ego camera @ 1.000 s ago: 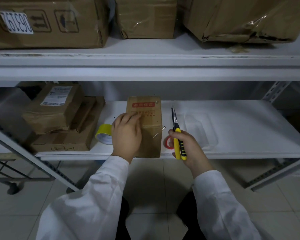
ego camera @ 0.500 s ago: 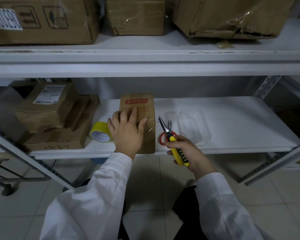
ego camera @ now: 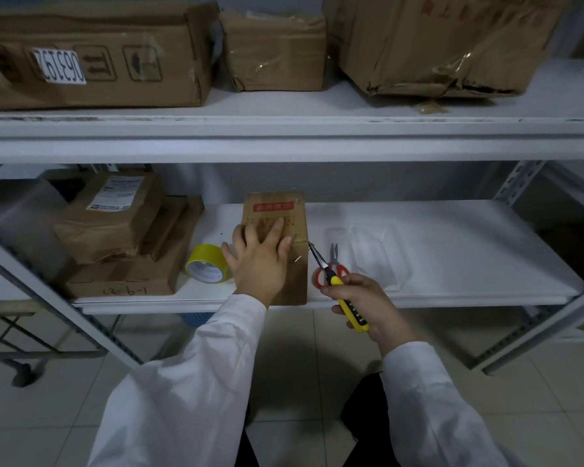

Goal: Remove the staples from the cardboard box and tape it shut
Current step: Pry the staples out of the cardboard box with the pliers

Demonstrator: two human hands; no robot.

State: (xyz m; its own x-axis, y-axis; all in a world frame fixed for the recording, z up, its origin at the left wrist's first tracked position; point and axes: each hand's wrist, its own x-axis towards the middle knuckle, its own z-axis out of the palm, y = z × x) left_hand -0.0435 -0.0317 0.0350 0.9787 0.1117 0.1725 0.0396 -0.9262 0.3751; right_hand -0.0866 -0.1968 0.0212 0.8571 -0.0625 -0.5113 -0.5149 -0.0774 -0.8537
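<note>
The small cardboard box (ego camera: pixel 284 214) stands near the front edge of the lower shelf (ego camera: pixel 452 247), with a red label across the far end of its top. The person's left hand (ego camera: pixel 258 261) lies flat on that top, fingers spread and straight, pressing down rather than grasping. Their right hand (ego camera: pixel 361 305) is curled tightly round the yellow handle of a pair of needle-nose pliers (ego camera: pixel 335 280), held just off the box's right side, with the slim tips angled up toward the box's upper right edge. A thin metal staple (ego camera: pixel 296 259) pokes out along that edge, just beside the left thumb; whether the plier tips touch the cardboard I cannot make out. Red-handled scissors (ego camera: pixel 333 254) lie on the shelf just behind the pliers, and a clear plastic tray (ego camera: pixel 375 254) sits to their right. A yellow roll of tape (ego camera: pixel 207 267) rests on the shelf by the left hand, next to a stack of brown parcels (ego camera: pixel 115 230). Larger cartons (ego camera: pixel 91 62) fill the shelf above.
</note>
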